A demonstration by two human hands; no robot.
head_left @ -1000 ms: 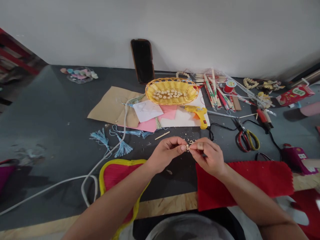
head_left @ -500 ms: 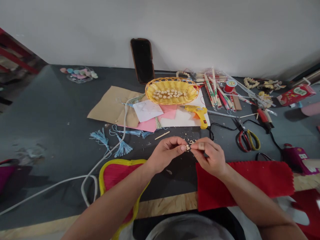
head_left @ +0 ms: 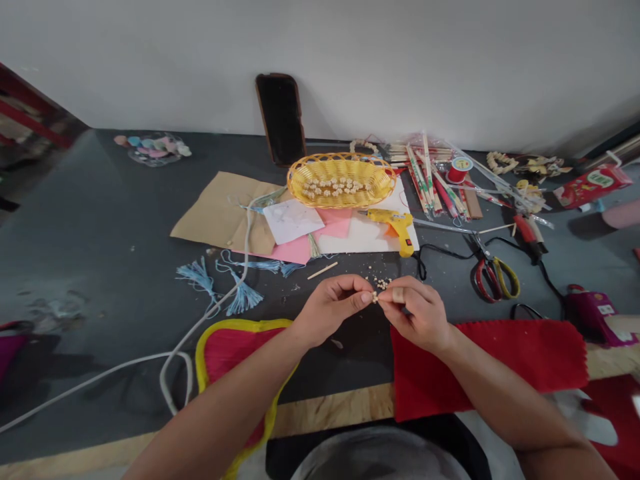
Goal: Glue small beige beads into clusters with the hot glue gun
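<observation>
- Dark grey counter (head_left: 85,267) with a plywood edge (head_left: 333,410) along the bottom of the frame, set against a white wall (head_left: 400,60).
- Far left: a clear dish (head_left: 153,151) of pastel pieces sits at the upper left, and a white cord (head_left: 173,373) loops across the lower left.
- Left of centre: pale blue tassels (head_left: 197,277) lie near the cord, with kraft paper (head_left: 210,210) above them. A red pad (head_left: 235,360) with a yellow border sits below them, under the left forearm.
- Centre top: a dark phone (head_left: 281,119) leans on the wall, behind a yellow wicker basket (head_left: 341,180) holding cream beads.
- Centre: the left hand (head_left: 330,310) and right hand (head_left: 415,313) meet low in the frame. The fingers (head_left: 350,290) of the left hand curl inward, its thumb and forefinger pressed on a small cluster of cream beads (head_left: 375,297). The right thumb and forefinger pinch the same cluster from the other side. The cluster is too small for its long axis or pointing direction to be told. Loose crumbs (head_left: 383,285) lie on the counter just beyond it.
- Right of centre: a yellow glue gun (head_left: 395,227) lies above the right hand, and red felt (head_left: 485,367) lies below it.
- Far right: chopsticks (head_left: 425,177), a red thread spool (head_left: 459,169) and red-and-yellow scissors (head_left: 495,280).
</observation>
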